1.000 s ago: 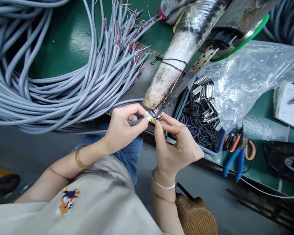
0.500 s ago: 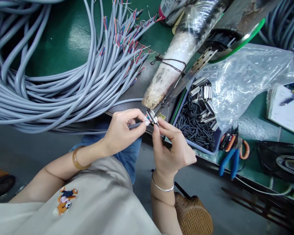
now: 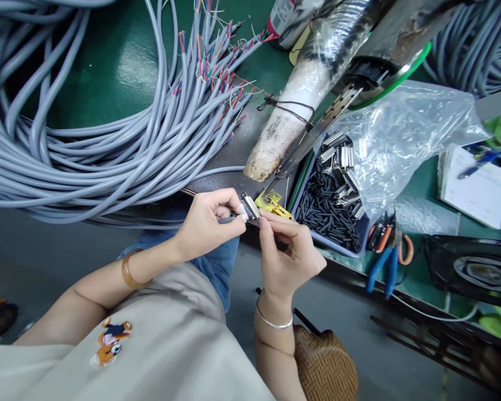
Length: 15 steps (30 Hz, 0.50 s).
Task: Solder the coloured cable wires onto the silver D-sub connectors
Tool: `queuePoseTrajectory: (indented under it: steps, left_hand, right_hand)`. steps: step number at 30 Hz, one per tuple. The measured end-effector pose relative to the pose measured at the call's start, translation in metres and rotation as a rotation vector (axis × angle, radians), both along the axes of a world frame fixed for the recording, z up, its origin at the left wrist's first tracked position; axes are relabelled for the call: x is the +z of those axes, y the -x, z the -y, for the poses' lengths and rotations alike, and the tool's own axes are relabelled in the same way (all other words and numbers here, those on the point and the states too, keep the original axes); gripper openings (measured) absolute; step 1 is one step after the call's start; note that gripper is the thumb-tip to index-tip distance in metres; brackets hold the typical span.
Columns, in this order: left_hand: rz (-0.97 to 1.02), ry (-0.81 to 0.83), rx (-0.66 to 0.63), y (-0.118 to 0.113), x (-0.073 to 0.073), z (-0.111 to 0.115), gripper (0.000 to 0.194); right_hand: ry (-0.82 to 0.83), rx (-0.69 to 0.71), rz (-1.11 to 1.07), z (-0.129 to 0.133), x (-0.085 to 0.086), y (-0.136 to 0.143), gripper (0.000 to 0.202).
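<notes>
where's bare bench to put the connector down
Bare green mat inside the grey cable coil. Small dark strip between cables and blue tray. Crowded right of that: plastic bag, pliers.

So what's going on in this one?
A person sits at a green workbench heaped with grey cables. The left hand pinches the end of one grey cable, and the right hand holds a small metal connector against it. A bin of black tubing pieces and blue-handled pliers lie alongside.

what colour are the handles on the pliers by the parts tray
Blue, on the pliers right of the parts tray; head view.
</notes>
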<state>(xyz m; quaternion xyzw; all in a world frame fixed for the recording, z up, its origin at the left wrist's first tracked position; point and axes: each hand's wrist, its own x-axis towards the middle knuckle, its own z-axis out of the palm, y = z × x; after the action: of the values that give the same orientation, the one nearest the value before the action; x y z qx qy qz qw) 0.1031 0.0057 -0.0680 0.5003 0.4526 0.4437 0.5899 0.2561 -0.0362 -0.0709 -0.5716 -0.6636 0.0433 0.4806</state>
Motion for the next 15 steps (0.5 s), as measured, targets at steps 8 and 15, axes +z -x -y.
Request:
queuePoseTrajectory:
  steps: [8,15]
  left_hand:
    - [0.031,0.034,0.071,-0.002,0.0,-0.002,0.008]
    - [0.011,-0.05,0.131,-0.007,0.003,-0.012,0.012]
  right_hand:
    - [-0.502,-0.06,-0.208,-0.003,0.01,-0.013,0.016]
    - [-0.112,-0.002,0.116,-0.01,0.005,-0.006,0.02]
